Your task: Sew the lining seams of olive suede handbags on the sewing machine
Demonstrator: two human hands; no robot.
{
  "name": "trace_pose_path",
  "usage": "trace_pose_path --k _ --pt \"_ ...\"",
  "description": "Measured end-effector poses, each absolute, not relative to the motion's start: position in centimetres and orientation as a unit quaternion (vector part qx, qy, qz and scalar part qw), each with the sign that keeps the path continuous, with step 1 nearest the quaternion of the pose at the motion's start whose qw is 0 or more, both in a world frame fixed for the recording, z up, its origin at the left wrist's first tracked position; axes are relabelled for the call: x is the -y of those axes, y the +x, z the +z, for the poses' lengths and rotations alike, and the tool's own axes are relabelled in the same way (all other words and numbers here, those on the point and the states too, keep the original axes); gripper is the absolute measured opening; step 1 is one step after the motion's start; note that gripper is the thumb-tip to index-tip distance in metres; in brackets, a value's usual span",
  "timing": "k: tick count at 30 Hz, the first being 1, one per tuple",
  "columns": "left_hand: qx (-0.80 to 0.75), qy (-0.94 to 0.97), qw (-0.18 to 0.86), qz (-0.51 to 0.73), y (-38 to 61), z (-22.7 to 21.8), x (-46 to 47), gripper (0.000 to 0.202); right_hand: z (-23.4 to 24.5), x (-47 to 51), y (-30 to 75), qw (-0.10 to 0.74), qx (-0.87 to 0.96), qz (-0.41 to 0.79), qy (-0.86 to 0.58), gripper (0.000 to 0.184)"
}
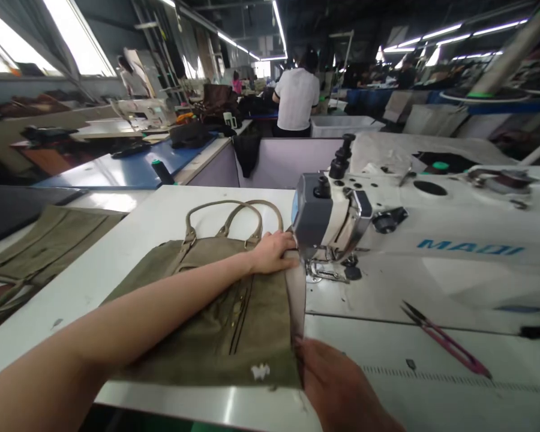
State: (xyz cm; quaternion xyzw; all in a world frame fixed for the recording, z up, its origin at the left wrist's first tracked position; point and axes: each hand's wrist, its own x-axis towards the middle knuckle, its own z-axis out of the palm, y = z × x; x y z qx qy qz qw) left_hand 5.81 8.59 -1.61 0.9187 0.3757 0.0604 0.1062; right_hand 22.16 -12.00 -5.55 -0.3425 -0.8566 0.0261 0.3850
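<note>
An olive-green handbag (270,318) with two looped handles lies flat on the white sewing table, its right edge beside the presser foot (326,273) of the sewing machine (387,216). My left hand (272,252) rests on the bag's upper right part, close to the machine head, fingers stretched toward the edge and thumb apart. Lower down, my right hand (337,384) pinches the bag's right edge near its bottom corner; its fingertips are partly hidden. A greyish strip of material (296,288) shows along that edge, between the bag and the machine.
Pink-handled thread snips (447,339) lie on the machine bed at right. Another olive fabric piece (49,246) lies to the left. A dark thread cone (162,172) stands behind the table. Farther back, a person in a white top (297,96) faces away near a white bin (344,125).
</note>
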Motion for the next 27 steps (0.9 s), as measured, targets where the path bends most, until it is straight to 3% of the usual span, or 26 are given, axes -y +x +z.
trace_pose_path --k 7,27 --pt "-0.439 0.885 0.123 0.09 6.5 -1.6 -5.3 0.029 -4.7 13.2 23.7 0.33 0.881 0.056 -0.335 0.034" --pt "-0.405 0.903 0.112 0.091 7.4 -1.6 -6.2 0.025 -4.4 13.1 23.7 0.321 0.882 0.093 -0.332 0.035"
